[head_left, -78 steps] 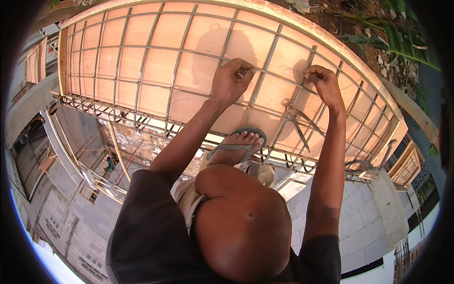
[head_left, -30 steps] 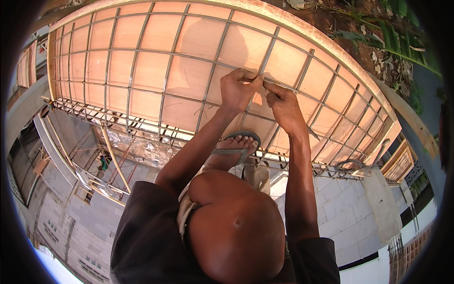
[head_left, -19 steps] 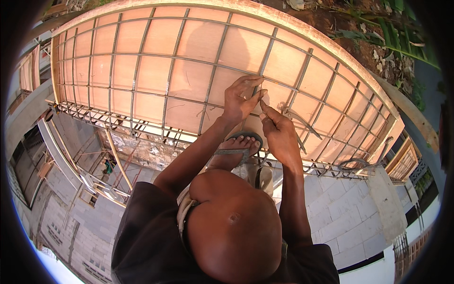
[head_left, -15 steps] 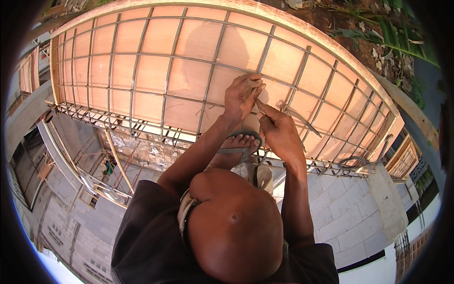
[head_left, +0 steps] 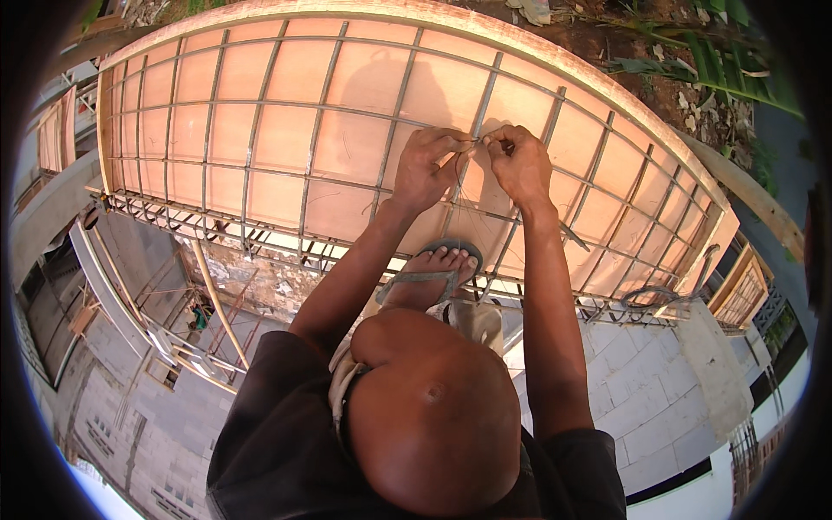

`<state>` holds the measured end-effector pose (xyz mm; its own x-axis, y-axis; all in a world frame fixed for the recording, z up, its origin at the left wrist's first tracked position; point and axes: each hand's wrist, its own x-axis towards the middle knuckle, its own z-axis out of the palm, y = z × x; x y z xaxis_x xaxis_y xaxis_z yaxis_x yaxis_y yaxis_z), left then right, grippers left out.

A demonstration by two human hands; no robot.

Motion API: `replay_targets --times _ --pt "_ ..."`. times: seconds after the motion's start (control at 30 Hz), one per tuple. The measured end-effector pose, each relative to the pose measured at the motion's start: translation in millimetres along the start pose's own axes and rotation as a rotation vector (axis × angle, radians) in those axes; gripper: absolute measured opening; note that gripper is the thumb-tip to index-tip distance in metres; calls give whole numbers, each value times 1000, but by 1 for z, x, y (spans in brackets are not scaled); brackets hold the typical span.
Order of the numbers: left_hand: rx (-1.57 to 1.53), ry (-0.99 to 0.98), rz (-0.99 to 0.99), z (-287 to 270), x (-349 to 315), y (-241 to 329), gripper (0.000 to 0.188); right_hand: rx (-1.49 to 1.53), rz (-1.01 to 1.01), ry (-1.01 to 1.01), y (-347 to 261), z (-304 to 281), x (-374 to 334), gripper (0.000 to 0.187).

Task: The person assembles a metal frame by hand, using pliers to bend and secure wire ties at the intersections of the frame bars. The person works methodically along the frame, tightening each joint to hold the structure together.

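My left hand (head_left: 426, 169) and my right hand (head_left: 522, 166) face each other over a crossing of the steel rebar grid (head_left: 399, 117). Both are closed in a pinch at a thin tie wire (head_left: 462, 173), whose fine strands trail down between them. The wire's ends at the fingertips are too small to make out. Beside my right wrist lies a dark metal tool (head_left: 574, 236), mostly hidden by the wrist; only one slim arm shows. My sandalled foot (head_left: 438, 264) rests at the near edge of the grid, below the hands.
The grid lies over a plywood panel (head_left: 286, 65) framed by a timber board (head_left: 485, 26). A coil of wire (head_left: 650, 297) sits at the right near edge. Past that edge the drop shows block walls (head_left: 637, 373) and a pole (head_left: 217, 295). Plants (head_left: 737, 74) grow at the far right.
My right hand has moved up and away from me, to the rebar crossing beside my left fingertips. My left hand has shifted slightly left. The trailing wire strands now show between them.
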<state>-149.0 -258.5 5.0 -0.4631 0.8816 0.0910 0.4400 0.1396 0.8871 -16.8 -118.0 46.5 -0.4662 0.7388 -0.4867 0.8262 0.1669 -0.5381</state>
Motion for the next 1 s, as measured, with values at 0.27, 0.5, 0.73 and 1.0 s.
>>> replay_targets --times 0.27,0.5,0.73,1.0 --pt "-20 -293 -4 -14 53 4 21 -168 98 115 -22 34 -25 25" --pt "-490 -384 -267 0 62 4 14 -33 5 186 1 46 -22 32" --pt "-82 -535 -299 -24 68 -17 43 798 361 54 -11 50 -23 32" --pt "-259 -771 -492 -7 96 -44 55 751 442 -133 12 24 -33 27"
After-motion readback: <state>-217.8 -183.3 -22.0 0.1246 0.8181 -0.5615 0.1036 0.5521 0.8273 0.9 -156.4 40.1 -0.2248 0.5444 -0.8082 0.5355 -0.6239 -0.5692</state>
